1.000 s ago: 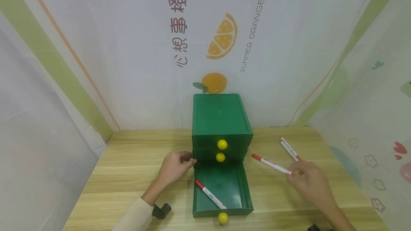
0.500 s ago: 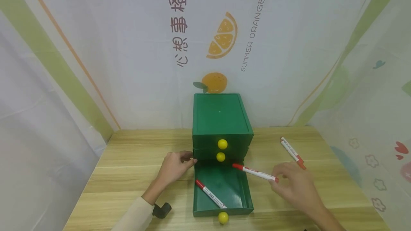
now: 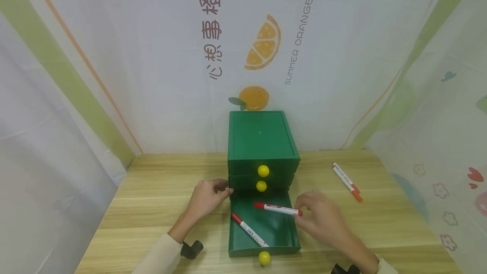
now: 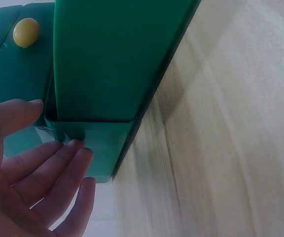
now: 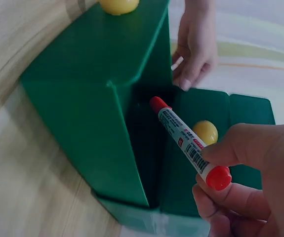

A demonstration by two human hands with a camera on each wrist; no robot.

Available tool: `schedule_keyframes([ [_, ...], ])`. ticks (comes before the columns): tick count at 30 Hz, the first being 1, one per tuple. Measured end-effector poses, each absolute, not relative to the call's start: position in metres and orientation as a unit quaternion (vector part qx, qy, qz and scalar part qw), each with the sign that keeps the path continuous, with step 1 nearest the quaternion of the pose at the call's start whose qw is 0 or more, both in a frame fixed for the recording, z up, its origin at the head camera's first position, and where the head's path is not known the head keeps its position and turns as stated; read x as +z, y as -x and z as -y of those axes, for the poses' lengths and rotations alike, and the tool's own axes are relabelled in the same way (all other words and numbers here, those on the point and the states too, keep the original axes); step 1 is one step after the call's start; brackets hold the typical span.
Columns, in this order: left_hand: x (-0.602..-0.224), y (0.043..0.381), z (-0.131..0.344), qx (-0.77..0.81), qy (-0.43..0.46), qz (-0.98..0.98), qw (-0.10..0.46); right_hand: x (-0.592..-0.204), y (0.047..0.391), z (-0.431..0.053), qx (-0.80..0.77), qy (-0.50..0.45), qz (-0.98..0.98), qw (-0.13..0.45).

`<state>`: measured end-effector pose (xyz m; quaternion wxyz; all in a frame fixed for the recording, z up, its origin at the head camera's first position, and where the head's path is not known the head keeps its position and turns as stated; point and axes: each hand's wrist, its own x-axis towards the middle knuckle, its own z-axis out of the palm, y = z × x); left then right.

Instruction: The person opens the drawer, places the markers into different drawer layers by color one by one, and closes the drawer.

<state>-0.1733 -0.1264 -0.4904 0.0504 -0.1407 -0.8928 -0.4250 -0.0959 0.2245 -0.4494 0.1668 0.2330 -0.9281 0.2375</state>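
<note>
A green cabinet [image 3: 258, 136] with yellow knobs has its bottom drawer [image 3: 262, 234] pulled out. One red-capped marker [image 3: 251, 231] lies slanted in that drawer. My right hand [image 3: 323, 219] pinches a second red-capped marker [image 3: 279, 209] by its rear end, above the drawer; its cap points left. The right wrist view shows thumb and fingers around the end of this marker [image 5: 183, 133]. My left hand [image 3: 205, 200] touches the cabinet's left side near the front corner. In the left wrist view its fingers [image 4: 58, 190] lie lightly bent against the side, thumb near the front edge.
Two more red-capped markers [image 3: 346, 181] lie side by side on the wooden table [image 3: 160, 210], right of the cabinet. The upper two drawers are closed, each with a yellow knob [image 3: 263, 171]. Printed white cloth [image 3: 171, 109] hangs behind and on both sides.
My right hand has carried the marker leftward, from the table on the right to above the pulled-out drawer. The left hand and the cabinet have stayed in place.
</note>
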Motion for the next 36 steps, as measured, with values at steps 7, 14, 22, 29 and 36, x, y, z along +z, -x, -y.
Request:
schedule_keyframes([
  [7,-0.489,0.173,0.126,-0.424,0.142,0.893,0.05,-0.451,0.104,-0.204,0.192,-0.239,0.944,0.121],
  [14,-0.49,0.174,0.126,-0.423,0.142,0.894,0.051,-0.45,0.107,-0.194,0.176,-0.263,0.943,0.097],
  [22,-0.489,0.174,0.126,-0.423,0.143,0.893,0.053,-0.45,0.107,-0.183,0.159,-0.245,0.955,0.046],
  [29,-0.489,0.174,0.126,-0.421,0.144,0.894,0.054,-0.45,0.105,-0.179,0.127,-0.267,0.955,-0.003],
  [36,-0.49,0.174,0.126,-0.422,0.144,0.894,0.053,-0.455,0.103,-0.178,0.12,-0.302,0.946,-0.02],
])
